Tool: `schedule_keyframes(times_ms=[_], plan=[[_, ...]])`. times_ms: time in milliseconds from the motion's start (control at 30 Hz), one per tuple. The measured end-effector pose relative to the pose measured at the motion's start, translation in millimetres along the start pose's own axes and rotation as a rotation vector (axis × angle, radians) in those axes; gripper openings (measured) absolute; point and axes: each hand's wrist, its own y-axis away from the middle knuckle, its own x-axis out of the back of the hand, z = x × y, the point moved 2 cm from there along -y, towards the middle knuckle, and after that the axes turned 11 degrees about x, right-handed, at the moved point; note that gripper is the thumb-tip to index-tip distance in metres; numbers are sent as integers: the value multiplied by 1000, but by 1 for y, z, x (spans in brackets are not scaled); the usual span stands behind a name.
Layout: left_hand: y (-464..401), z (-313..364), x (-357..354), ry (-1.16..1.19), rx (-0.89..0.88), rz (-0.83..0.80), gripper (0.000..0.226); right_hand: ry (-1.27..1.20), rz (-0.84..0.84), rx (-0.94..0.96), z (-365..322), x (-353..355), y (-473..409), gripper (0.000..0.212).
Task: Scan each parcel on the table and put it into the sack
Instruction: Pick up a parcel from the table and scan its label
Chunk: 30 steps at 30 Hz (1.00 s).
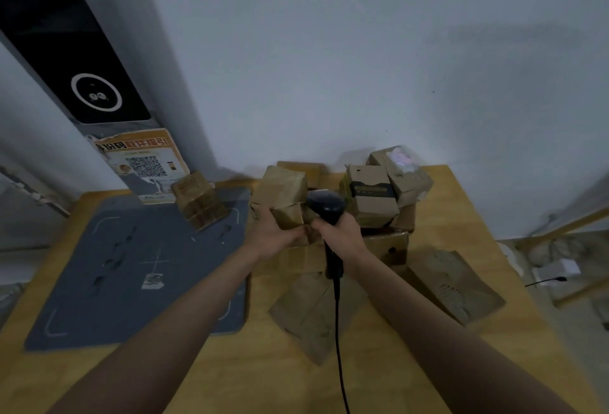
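Parcels in brown cardboard are piled at the far middle of the wooden counter (395,364), close to the white wall. One small parcel (286,198) is held at the front of this pile by the left hand (275,235); its fingers are curled under and around the lower edge of the box, so the left grip is closed on it. The right hand (342,232) is just beside the left one, almost touching it, and its grip is closed around the handle of a black scanner (324,206). The head of the scanner is right next to the held parcel, on its right side. A black cable (337,331) hangs down from the handle toward the near edge of the counter.

Behind and to the right stand more stacked boxes (375,196). Two flat brown packages (316,311) lie nearer, under the forearms. On the left part lies a grey mat (131,275), and a single box (199,199) stands at its far corner. A sheet with a QR code (145,166) leans behind it.
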Motion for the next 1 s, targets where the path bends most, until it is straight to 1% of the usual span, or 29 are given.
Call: schedule_keyframes(times_ms=[100,200,267,300,367,433,500,567,633,767,833,900,1000], plan=[[26,-7,13,12,-22,63,94,-10,-20,54,-12,-1,27,16],[59,-14,30,22,-30,81,78,-60,13,59,-22,-1,58,12],[85,-23,43,54,-25,82,74,-140,73,42,-25,-2,80,3],[99,-27,49,78,-29,80,73,-195,103,18,-25,-3,92,4],[124,-39,58,142,-35,73,73,-326,121,-39,-24,-9,116,16],[149,-48,64,219,-41,48,74,-420,103,-65,-24,-18,141,25],[170,-58,66,268,-67,18,74,-464,86,-65,-26,-28,165,24],[190,-68,67,274,-114,-10,69,-499,94,-57,-30,-37,190,20],[207,-77,69,216,-178,-13,63,-528,121,-48,-32,-43,210,17],[225,-88,75,37,-284,47,64,-532,182,-13,-38,-47,250,12],[234,-89,76,-88,-321,90,72,-528,184,4,-39,-46,269,9],[242,-87,75,-259,-376,148,84,-539,188,25,-40,-45,285,13],[256,-84,70,-467,-437,197,88,-514,194,59,-41,-43,302,16]])
